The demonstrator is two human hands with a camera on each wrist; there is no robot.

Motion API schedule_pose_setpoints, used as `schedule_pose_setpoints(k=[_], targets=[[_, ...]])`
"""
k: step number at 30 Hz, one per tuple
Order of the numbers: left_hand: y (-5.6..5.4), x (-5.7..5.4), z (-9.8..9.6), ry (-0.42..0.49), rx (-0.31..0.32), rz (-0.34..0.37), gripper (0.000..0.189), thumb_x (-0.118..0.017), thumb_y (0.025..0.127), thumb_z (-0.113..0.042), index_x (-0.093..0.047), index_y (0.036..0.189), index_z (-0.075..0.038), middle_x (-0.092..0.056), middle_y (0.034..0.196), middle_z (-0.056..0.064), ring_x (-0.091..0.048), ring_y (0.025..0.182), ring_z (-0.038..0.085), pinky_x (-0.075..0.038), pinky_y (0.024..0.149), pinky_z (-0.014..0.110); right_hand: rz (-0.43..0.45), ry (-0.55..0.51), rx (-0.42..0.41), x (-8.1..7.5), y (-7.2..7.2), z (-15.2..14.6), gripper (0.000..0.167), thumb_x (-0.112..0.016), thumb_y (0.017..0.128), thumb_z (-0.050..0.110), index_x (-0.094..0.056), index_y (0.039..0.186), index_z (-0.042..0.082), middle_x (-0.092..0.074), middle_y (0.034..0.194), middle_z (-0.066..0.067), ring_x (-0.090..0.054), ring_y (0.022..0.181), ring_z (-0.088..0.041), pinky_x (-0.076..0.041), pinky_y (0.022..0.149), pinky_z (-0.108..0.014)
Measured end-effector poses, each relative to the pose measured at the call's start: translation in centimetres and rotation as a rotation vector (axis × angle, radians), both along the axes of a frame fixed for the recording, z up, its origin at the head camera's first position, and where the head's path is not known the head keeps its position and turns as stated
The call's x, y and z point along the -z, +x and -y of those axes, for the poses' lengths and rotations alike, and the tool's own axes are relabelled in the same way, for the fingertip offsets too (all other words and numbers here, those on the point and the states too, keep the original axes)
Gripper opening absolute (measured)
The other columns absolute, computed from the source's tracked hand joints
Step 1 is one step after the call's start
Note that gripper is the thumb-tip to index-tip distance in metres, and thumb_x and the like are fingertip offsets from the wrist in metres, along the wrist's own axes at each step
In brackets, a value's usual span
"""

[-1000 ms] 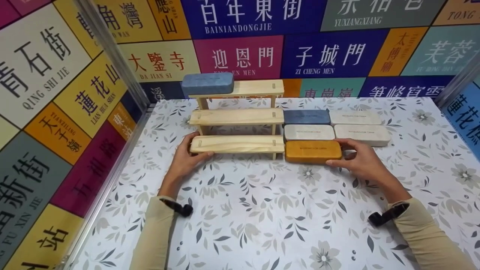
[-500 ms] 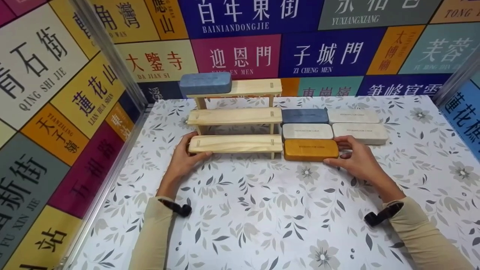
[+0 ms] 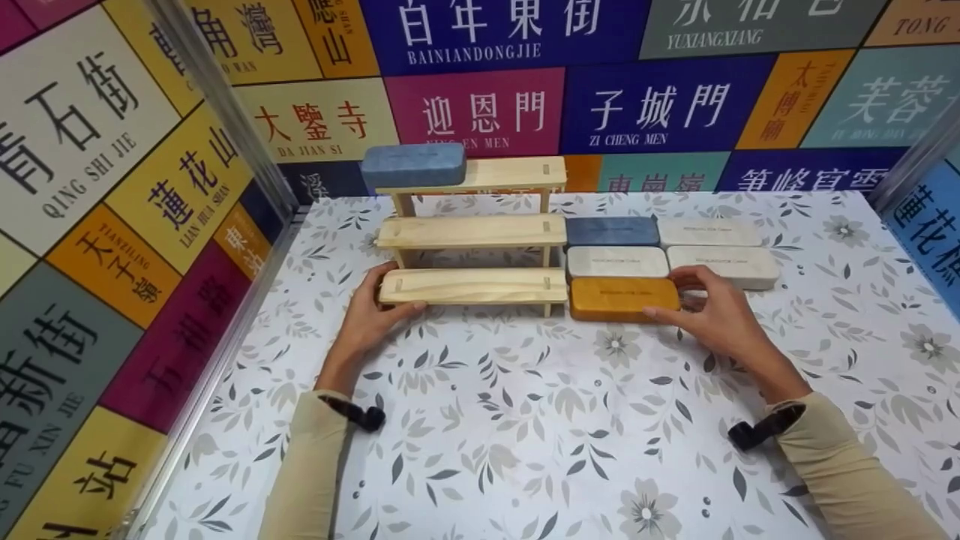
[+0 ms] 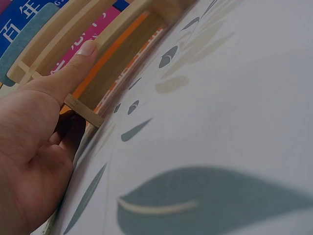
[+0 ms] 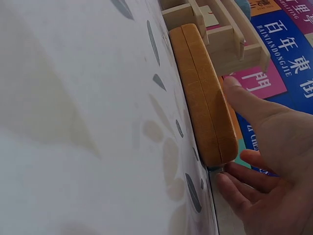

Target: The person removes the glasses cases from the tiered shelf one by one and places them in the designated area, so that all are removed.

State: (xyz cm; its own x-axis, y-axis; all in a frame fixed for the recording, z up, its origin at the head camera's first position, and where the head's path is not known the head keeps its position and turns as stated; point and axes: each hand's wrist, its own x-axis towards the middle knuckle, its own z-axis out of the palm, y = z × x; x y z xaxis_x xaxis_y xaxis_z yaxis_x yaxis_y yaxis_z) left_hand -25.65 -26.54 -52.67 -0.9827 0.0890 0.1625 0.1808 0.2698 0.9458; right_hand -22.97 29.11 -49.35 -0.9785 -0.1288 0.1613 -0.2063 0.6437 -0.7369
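A three-tier wooden rack (image 3: 480, 286) stands on the table, a blue glasses case (image 3: 414, 165) lying on the left of its top tier. My left hand (image 3: 367, 311) grips the left end of the lowest tier. In the left wrist view the thumb lies along the front of the rack (image 4: 122, 25), fingers behind its leg. Right of the rack sits an orange glasses case (image 3: 622, 296), closed and lengthwise in line with the lowest tier. My right hand (image 3: 716, 311) holds its right end, thumb at the front edge. The right wrist view shows fingers by the orange case's end (image 5: 203, 93).
Behind the orange case lie two white cases (image 3: 616, 261) (image 3: 724, 266) side by side. Farther back are another blue case (image 3: 612, 231) and a pale case (image 3: 711, 232). Lettered panels (image 3: 480, 109) wall the back and left of the floral-covered table (image 3: 487, 450).
My right thumb has slid a little to the left along the front of the orange case. The left hand and the rack stay in place.
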Motion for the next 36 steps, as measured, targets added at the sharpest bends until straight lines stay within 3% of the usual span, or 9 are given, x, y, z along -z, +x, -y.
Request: schedule_pose_setpoints(k=[3,9,13,18,28,33,36], targets=[[-0.1,0.0,0.0,-0.003,0.003,-0.003,0.09,-0.094,0.088,-0.022,-0.044,0.161,-0.01,-0.055,0.154,0.013,-0.059,0.136,0.027,-0.049,0.11,0.029,-0.051,-0.004,0.03,-0.4,0.1,0.3,0.07,-0.087,0.093,0.045,-0.061,0.144,0.005,-0.068,0.139,-0.019,-0.064,0.129,-0.037,-0.055,0.103,-0.033],[-0.2,0.1,0.0,0.006,0.001,-0.011,0.09,-0.093,0.089,-0.017,-0.042,0.162,-0.006,-0.056,0.151,0.017,-0.061,0.131,0.029,-0.052,0.103,0.023,-0.101,-0.121,0.038,-1.2,-0.2,1.5,0.046,-0.076,0.104,0.03,-0.065,0.141,0.006,-0.068,0.138,-0.011,-0.067,0.126,-0.032,-0.054,0.094,-0.013],[-0.2,0.0,0.0,-0.001,-0.005,-0.007,0.09,-0.094,0.088,-0.022,-0.043,0.162,-0.008,-0.057,0.151,0.014,-0.062,0.131,0.027,-0.052,0.104,0.023,-0.169,-0.168,0.021,-1.7,-0.5,2.9,0.04,-0.075,0.104,0.023,-0.066,0.14,0.008,-0.071,0.135,-0.011,-0.067,0.121,-0.027,-0.056,0.097,-0.016],[-0.3,0.0,0.0,-0.011,-0.008,-0.004,0.091,-0.095,0.087,-0.025,-0.044,0.161,-0.011,-0.057,0.152,0.011,-0.062,0.132,0.027,-0.053,0.104,0.025,-0.215,-0.194,-0.02,-2.4,-0.9,5.0,0.045,-0.075,0.104,0.022,-0.062,0.145,0.012,-0.073,0.133,-0.014,-0.067,0.12,-0.023,-0.054,0.097,-0.014],[-0.2,0.0,0.0,0.009,-0.001,-0.005,0.091,-0.095,0.086,-0.026,-0.045,0.161,-0.011,-0.057,0.151,0.011,-0.062,0.131,0.026,-0.052,0.104,0.025,-0.259,-0.273,-0.097,-3.6,-2.3,9.8,0.042,-0.074,0.105,0.02,-0.063,0.144,0.012,-0.072,0.135,-0.01,-0.066,0.127,-0.027,-0.054,0.107,-0.035],[-0.1,-0.1,0.0,0.007,-0.002,-0.008,0.09,-0.095,0.087,-0.025,-0.045,0.161,-0.011,-0.057,0.151,0.013,-0.061,0.132,0.027,-0.051,0.106,0.026,-0.252,-0.349,-0.162,-4.0,-3.1,12.7,0.043,-0.073,0.105,0.021,-0.062,0.145,0.012,-0.071,0.138,-0.01,-0.066,0.131,-0.03,-0.051,0.114,-0.051],[0.0,-0.1,0.0,-0.017,-0.002,-0.014,0.09,-0.094,0.088,-0.027,-0.045,0.161,-0.011,-0.057,0.151,0.012,-0.06,0.133,0.026,-0.05,0.106,0.026,-0.259,-0.384,-0.193,-4.3,-3.5,14.3,0.044,-0.073,0.105,0.017,-0.061,0.146,0.008,-0.069,0.139,-0.013,-0.065,0.131,-0.028,-0.05,0.116,-0.052]])
